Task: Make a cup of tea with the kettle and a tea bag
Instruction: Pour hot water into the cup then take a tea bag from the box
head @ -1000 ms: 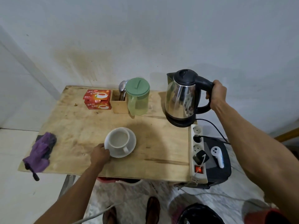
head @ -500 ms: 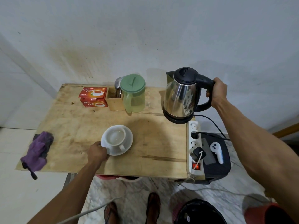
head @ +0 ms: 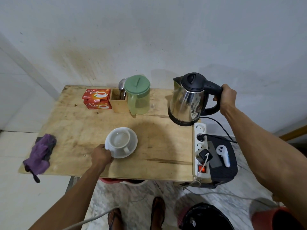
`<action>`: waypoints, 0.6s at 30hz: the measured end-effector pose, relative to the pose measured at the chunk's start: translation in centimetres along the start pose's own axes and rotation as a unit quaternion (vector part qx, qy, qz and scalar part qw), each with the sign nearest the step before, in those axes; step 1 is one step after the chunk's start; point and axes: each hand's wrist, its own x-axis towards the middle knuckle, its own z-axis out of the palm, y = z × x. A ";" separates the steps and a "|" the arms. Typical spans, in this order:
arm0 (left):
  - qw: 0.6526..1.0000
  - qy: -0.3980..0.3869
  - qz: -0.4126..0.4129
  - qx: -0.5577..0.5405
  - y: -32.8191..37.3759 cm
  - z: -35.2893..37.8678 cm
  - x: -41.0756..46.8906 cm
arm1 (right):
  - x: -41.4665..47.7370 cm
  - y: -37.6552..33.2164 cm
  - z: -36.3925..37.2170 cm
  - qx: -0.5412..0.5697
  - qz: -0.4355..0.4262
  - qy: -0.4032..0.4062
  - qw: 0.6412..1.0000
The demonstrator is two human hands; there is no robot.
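Note:
A steel kettle [head: 187, 100] with a black lid stands on its base at the back right corner of the wooden table [head: 74, 123]. My right hand [head: 227, 98] is closed around its black handle. A white cup [head: 118, 139] sits on a white saucer [head: 132, 141] near the table's middle, its handle toward me. My left hand [head: 101, 156] grips the saucer's near left rim. Two red tea boxes [head: 97, 99], stacked, lie at the back.
A green-lidded plastic jug [head: 137, 97] and a wooden box with spoons [head: 118, 103] stand between the tea boxes and the kettle. A white power strip [head: 201, 150] runs along the table's right edge, its switch lit. A folded purple umbrella [head: 40, 155] lies at the left edge.
Only the view shifts slightly. Both hands keep their holds, and the kettle and cup stay in place.

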 end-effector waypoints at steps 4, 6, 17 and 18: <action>1.000 -0.004 0.003 0.001 0.4 -0.2 -0.4 | -0.5 0.0 0.0 -0.015 0.003 -0.004 1.000; 1.000 -0.005 0.003 0.001 0.2 0.0 -0.1 | -0.9 -0.4 -0.1 -0.021 0.003 -0.006 1.000; 0.999 -0.036 0.010 -0.006 1.6 -0.9 -2.1 | -4.8 -5.4 1.3 -0.210 -0.150 0.028 0.966; 0.999 -0.039 0.013 -0.006 1.6 -1.2 -2.3 | -5.4 -6.1 1.9 -0.216 -0.173 0.026 0.961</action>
